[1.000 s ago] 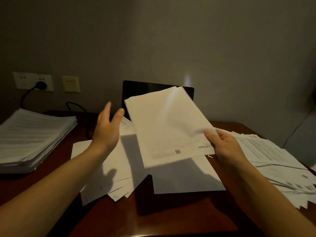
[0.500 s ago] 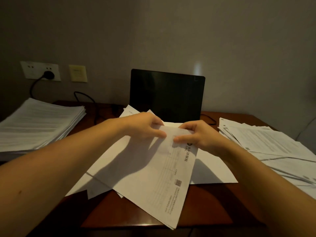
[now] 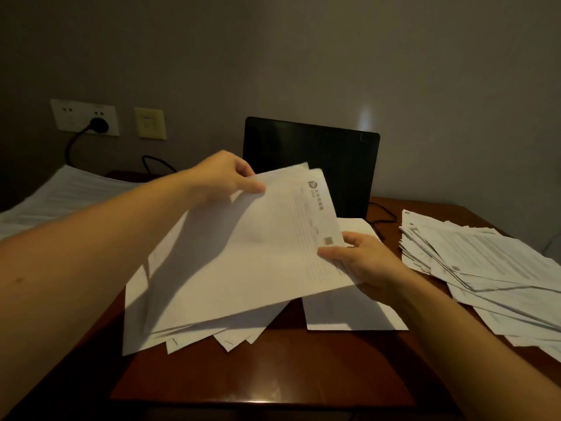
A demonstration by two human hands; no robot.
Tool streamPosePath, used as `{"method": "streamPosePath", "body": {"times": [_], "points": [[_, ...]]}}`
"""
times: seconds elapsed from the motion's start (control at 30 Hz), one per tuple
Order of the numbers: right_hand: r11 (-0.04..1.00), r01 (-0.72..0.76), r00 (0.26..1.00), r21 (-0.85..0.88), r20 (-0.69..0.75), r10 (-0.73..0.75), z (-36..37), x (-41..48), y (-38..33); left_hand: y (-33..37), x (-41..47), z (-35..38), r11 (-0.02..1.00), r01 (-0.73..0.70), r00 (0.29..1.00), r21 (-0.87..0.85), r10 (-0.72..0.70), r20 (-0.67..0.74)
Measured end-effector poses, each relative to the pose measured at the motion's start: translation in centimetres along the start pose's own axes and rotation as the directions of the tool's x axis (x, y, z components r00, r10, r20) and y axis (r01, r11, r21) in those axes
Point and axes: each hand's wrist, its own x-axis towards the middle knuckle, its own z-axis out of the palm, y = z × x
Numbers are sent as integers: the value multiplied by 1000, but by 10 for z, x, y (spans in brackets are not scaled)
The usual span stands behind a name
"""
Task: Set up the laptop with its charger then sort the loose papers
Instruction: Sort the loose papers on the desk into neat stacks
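Head view, near to far. A dark wooden desk [image 3: 273,369] fills the foreground, and both bare forearms reach over it. Below the hands, loose sheets [image 3: 230,341] lie fanned on the desk, their corners poking out toward the viewer. Above them a held sheaf of papers [image 3: 258,253] is lifted at a tilt, printed side up, with a logo near its far corner. The left hand [image 3: 221,177] pinches the sheaf's far left edge between thumb and curled fingers. The right hand [image 3: 367,262] grips its right edge, thumb on top and fingers underneath. A single white sheet [image 3: 349,314] lies flat on the desk under the right hand. To the right of the right hand spreads an untidy pile of printed pages [image 3: 485,262]; beyond the left forearm sits a thick, squared stack [image 3: 69,189]. Behind both hands the laptop [image 3: 312,159] stands open, screen dark, with a thin cable [image 3: 382,211] at its right side. On the wall beyond the left hand, a black plug [image 3: 98,125] sits in a white socket plate [image 3: 85,117].
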Motion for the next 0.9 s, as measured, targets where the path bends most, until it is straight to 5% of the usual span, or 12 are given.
{"method": "streamPosePath", "body": {"times": [0.07, 0.2, 0.3, 0.67, 0.9], "points": [[996, -55, 998, -75, -43, 51, 10, 2, 6, -15, 4, 7, 997, 42, 998, 62, -45, 36], [858, -133, 984, -497, -173, 53, 28, 5, 21, -55, 4, 40, 930, 100, 973, 355, -166, 160], [782, -133, 984, -609, -177, 30, 29, 6, 22, -67, 3, 52, 927, 106, 970, 360, -177, 169], [785, -98, 985, -611, -171, -10, 26, 11, 27, -65, 10, 43, 939, 315, 933, 141, -333, 134], [857, -54, 979, -512, -198, -56, 23, 12, 34, -69, -5, 21, 960, 276, 922, 38, -275, 274]]}}
